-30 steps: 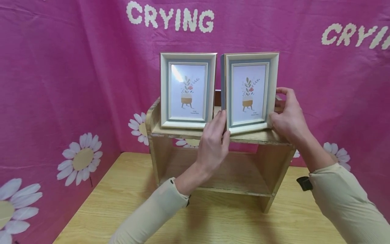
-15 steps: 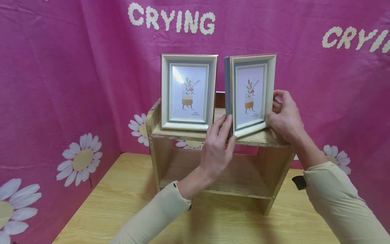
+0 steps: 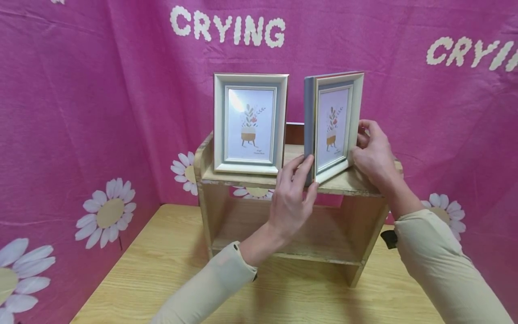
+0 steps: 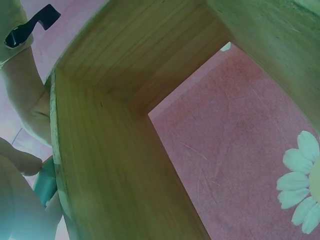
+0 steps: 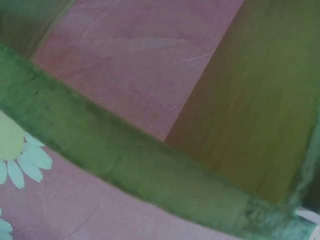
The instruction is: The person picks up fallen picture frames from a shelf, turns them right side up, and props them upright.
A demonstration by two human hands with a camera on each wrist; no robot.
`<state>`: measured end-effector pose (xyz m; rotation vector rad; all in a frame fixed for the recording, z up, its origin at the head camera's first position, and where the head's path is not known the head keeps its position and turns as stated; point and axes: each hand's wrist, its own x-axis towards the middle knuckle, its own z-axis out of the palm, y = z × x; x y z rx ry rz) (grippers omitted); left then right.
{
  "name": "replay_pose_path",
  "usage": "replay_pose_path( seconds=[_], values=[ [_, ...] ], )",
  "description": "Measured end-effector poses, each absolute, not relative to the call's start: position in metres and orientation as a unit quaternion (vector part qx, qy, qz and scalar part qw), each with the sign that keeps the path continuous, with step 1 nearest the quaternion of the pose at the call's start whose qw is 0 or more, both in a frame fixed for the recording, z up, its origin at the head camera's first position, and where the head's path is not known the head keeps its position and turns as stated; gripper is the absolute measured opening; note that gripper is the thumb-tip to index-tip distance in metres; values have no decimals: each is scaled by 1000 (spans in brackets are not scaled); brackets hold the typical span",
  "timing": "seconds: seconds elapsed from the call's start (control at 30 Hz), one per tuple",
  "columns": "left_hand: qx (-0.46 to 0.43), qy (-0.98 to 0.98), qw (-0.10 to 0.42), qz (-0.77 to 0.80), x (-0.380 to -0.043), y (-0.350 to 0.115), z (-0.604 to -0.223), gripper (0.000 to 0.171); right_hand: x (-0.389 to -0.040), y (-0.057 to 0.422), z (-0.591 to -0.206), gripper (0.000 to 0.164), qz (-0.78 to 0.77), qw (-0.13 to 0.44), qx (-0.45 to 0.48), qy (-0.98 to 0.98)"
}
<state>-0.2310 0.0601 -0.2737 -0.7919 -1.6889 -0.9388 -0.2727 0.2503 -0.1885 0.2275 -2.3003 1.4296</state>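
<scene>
Two cream and blue-grey picture frames with plant pictures stand on top of a small wooden shelf (image 3: 352, 182). The right picture frame (image 3: 333, 123) is turned at an angle, its blue-grey left side showing. My left hand (image 3: 289, 202) holds its lower left corner, fingers along the side and thumb at the front. In the left wrist view, a bit of its edge (image 4: 46, 185) shows between finger and thumb. My right hand (image 3: 374, 155) grips its right edge low down, thumb in front and fingers partly hidden behind. The left picture frame (image 3: 251, 123) faces forward, untouched.
The shelf has an open compartment (image 3: 283, 225) below and stands on a light wood table (image 3: 162, 270). A pink cloth (image 3: 141, 90) with daisies and lettering hangs behind and at the left. A brown upright piece (image 3: 294, 133) shows between the frames.
The right picture frame has turned, its left edge moving right and toward me, so more of its side shows. Both hands have moved with it. The left picture frame has stayed put.
</scene>
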Motion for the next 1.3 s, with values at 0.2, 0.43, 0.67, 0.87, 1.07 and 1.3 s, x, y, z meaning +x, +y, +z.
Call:
replay_pose_path(
  seconds=[0.2, 0.43, 0.67, 0.87, 1.07, 1.3],
  values=[
    [-327, -701, 508, -380, -230, 61, -273, 52, -280, 249, -190, 64, 531, 208, 94, -816],
    [-328, -703, 512, -368, -230, 64, -273, 52, -283, 249, -195, 59, 539, 228, 112, -803],
    [-326, -699, 513, -378, -231, 64, -274, 51, -284, 249, -197, 58, 517, 241, 110, -814],
    [-328, -698, 517, -372, -232, 64, -272, 50, -283, 250, -196, 59, 492, 248, 100, -828],
    [-326, -703, 512, -372, -231, 64, -272, 52, -283, 250, -196, 59, 490, 247, 95, -831],
    [-327, -700, 513, -373, -232, 66, -272, 52, -284, 249, -194, 58, 481, 245, 95, -836]
  ],
)
